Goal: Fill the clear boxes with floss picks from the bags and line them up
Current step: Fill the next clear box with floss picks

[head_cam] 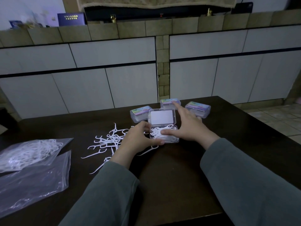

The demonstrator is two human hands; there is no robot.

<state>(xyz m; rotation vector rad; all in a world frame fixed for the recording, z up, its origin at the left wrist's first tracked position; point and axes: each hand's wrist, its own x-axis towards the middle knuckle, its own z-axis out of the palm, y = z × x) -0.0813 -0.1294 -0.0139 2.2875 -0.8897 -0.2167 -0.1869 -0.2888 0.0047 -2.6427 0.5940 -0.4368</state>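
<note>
open box [163, 133]: lid up near table's [179, 168] far edge, nearly full.
left hand [140, 139]: fingers curled round it, bracing.
right hand [187, 126]: fingers spread, thumb probably tamping picks.

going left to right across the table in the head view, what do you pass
bags → loose floss picks → left hand → open box → right hand → rightmost closed box

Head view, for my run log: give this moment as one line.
left hand grips open box | right hand thumb presses picks inside | closed boxes behind | loose picks, bags at left
</note>
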